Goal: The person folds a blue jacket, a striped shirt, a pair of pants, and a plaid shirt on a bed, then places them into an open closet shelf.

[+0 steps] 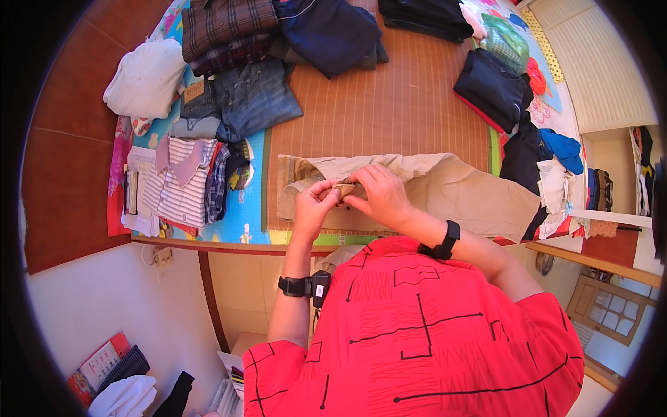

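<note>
A pair of khaki trousers (458,193) lies lengthwise across the near edge of a brown slatted mat (375,104), its waist end to the left. My left hand (315,206) pinches a small flap at the waistband between thumb and fingers. Close beside it, my right hand (380,193) bends over the same part of the waist, its fingers on the cloth and its thumb by the flap. The cloth between the hands is bunched, and the fingers partly hide what they hold there.
Striped and checked shirts (180,182) are stacked at left, near folded jeans (250,99) and a white garment (146,78). Plaid shirts (229,26) and navy clothing (333,31) lie at the far side. Dark folded clothes (490,86) and a blue cloth (563,148) are at right.
</note>
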Tool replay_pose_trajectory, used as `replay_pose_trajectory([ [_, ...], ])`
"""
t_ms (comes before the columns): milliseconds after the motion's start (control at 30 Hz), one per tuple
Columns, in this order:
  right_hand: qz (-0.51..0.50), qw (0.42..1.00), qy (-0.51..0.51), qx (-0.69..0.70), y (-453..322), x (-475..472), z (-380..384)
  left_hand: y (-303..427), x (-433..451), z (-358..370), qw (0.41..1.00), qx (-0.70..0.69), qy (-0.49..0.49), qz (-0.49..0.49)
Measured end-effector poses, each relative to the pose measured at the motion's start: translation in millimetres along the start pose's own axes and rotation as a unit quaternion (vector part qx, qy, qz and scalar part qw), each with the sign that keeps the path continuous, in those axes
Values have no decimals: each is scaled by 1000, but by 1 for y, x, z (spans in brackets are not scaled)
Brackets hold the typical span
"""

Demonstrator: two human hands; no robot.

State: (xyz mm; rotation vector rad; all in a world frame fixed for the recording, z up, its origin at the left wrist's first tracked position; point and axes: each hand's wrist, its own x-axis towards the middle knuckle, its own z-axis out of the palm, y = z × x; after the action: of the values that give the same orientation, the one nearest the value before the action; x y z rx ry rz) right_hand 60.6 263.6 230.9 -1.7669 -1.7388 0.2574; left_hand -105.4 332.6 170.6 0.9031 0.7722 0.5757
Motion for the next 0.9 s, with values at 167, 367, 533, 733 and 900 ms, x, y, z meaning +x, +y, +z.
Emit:
replay_pose_trajectory([
  [167, 112, 983, -126, 70, 2, -2, 0, 5, 3, 4, 999, 9, 30, -16],
  [367, -141, 973, -162, 90, 14, -12, 0, 6, 13, 0, 997, 25, 59, -46],
  [533, -70, 976, -121, 168, 22, 10, -23, 12, 12, -3, 998, -43, 29, -34],
  [733, 151, 909, -160, 354, 34, 10, -5, 29, 11, 12, 999, -28, -19, 3],
  [900, 213, 906, -99, 353, 35, 8, 6, 27, 15, 13, 998, -53, -20, 23],
])
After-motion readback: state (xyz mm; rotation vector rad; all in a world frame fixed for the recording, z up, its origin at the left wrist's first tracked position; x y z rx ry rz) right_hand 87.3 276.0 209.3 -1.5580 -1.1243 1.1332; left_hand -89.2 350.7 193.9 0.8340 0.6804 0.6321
